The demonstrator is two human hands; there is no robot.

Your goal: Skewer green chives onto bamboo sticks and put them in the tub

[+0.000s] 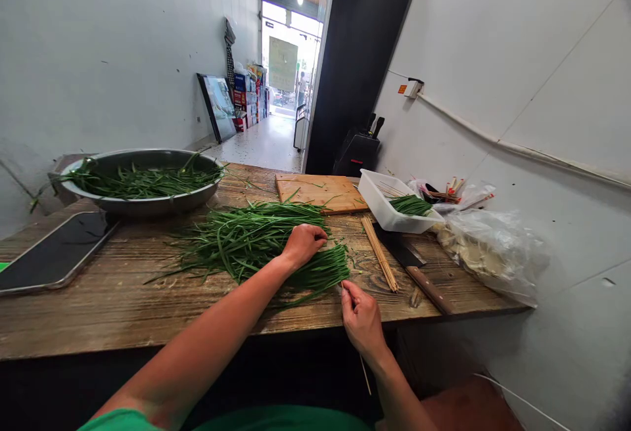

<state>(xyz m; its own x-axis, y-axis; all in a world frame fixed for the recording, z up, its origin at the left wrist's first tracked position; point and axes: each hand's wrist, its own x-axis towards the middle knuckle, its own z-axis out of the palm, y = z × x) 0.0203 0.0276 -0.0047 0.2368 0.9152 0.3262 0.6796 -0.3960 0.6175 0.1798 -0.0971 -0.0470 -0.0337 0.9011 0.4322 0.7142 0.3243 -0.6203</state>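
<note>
A loose heap of garlic chives (236, 237) lies on the wooden table, its cut ends lined up toward the right. My left hand (303, 246) is over the right part of the heap, fingers curled into a pinch; whatever is between the fingertips is hidden. Just below the cut ends, at the table's front edge, my right hand (362, 316) is closed on a thin bamboo skewer (365, 375). The skewer's lower end sticks out beneath the hand, and its tip is close to the chives. A bundle of bamboo skewers (379, 253) lies to the right.
A cleaver (428, 290) lies beyond the skewers, partly beneath a white plastic tray (369, 194) holding skewered chives. Behind the heap is a cutting board (315, 189). A metal basin (148, 206) of chives and a phone (59, 247) are left; plastic bags (488, 247) sit right.
</note>
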